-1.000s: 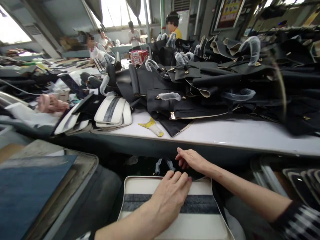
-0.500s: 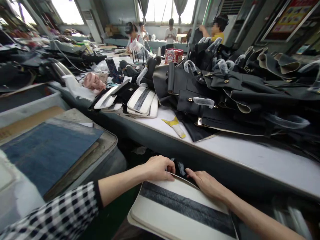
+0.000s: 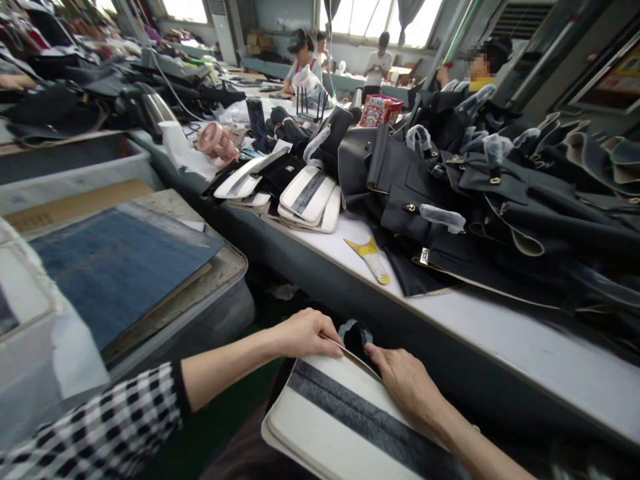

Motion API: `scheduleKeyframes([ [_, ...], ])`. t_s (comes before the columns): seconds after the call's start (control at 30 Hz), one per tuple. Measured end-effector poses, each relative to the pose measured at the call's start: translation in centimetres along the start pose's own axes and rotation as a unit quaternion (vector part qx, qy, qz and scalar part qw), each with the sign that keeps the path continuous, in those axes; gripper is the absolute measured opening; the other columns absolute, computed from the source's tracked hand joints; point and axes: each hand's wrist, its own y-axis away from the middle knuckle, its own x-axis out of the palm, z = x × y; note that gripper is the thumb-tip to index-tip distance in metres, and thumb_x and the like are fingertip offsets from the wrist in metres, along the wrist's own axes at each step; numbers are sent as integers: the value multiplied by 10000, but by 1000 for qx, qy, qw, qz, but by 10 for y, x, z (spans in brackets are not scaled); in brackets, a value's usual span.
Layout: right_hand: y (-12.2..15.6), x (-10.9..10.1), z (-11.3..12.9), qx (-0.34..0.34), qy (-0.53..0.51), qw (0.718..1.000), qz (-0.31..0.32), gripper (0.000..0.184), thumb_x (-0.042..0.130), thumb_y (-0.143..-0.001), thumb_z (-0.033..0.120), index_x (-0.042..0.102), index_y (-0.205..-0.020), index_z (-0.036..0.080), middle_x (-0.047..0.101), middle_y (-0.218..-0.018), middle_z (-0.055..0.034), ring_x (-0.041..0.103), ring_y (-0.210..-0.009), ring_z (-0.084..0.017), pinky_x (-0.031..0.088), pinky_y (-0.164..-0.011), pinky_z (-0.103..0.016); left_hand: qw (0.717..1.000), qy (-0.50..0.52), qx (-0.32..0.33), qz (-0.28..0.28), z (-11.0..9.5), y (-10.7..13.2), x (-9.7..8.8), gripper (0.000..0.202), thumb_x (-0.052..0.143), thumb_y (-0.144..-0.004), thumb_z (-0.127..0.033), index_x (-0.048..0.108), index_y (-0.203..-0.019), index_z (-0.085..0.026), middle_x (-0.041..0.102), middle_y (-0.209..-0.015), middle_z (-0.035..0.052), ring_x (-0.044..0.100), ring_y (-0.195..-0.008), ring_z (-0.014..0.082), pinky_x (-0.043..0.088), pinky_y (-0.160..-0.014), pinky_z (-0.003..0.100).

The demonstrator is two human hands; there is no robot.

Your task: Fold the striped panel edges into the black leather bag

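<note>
A white bag panel (image 3: 345, 417) with a broad dark stripe lies tilted across my lap, apparently two layers thick at its lower left corner. My left hand (image 3: 310, 333) is closed on its far upper edge, thumb on the white face and fingers behind. Along the same edge to the right, my right hand (image 3: 407, 380) is closed with its thumb by the rim; its fingertips are hidden. Between the two hands a plastic-wrapped handle (image 3: 349, 327) curves up just behind the panel.
Ahead runs a long table (image 3: 530, 347) with black bags (image 3: 435, 193), similar striped panels (image 3: 310, 193), a yellow-and-white template (image 3: 369, 257) and a pink fan (image 3: 217, 141). On my left stands a bin (image 3: 225, 313) topped by a blue board (image 3: 125, 260). Several people are farther back.
The view has turned left, so the table's things appear farther right. My right thumb has come down to the panel's edge, and the hand looks more closed. The left hand keeps its grip.
</note>
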Motion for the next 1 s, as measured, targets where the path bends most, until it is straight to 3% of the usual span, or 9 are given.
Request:
scheduleKeyframes([
  [0.13,-4,2,10,6,9,1000,-9,678,116,-1025,551,719,-907,267,750,-943,-83,691,-958,-294,444,-772,-363,997,74,2,-11,20,8,0,297,717,-801,-367,783,-1027,-187,755,-1013,41,679,-939,181,468,-792,204],
  [0.4,-16,4,29,14,30,999,-1,727,79,-1015,569,726,-913,254,745,-896,-111,699,-914,-305,462,-751,-369,991,131,-1,-17,26,21,-2,366,618,-847,-350,746,-1098,-116,757,-1007,82,679,-915,206,500,-770,238],
  [0.57,-23,6,39,-5,48,999,8,652,119,-1028,514,716,-963,259,743,-939,-103,691,-941,-311,457,-757,-368,993,101,-9,-60,32,27,1,307,593,-867,-342,767,-1056,-175,763,-956,31,667,-892,179,471,-761,215],
  [0.77,-32,10,54,-23,55,998,5,664,98,-1037,514,716,-1014,272,745,-979,-90,688,-954,-289,449,-762,-349,996,55,1,-66,27,31,-2,274,587,-866,-315,773,-1048,-229,763,-950,-4,661,-878,165,437,-740,199],
  [0.87,-38,14,62,-26,57,998,4,736,54,-1030,545,727,-976,253,746,-954,-102,693,-935,-280,452,-753,-338,997,33,13,-66,22,36,-7,262,574,-875,-309,777,-1022,-233,735,-825,-24,622,-766,139,389,-661,198],
  [1.0,-42,16,68,-40,71,997,11,754,42,-1032,534,726,-927,234,745,-921,-111,698,-910,-269,455,-749,-332,998,21,40,-48,23,38,-13,236,593,-876,-342,771,-839,-192,525,-574,-52,463,-583,90,273,-561,225],
])
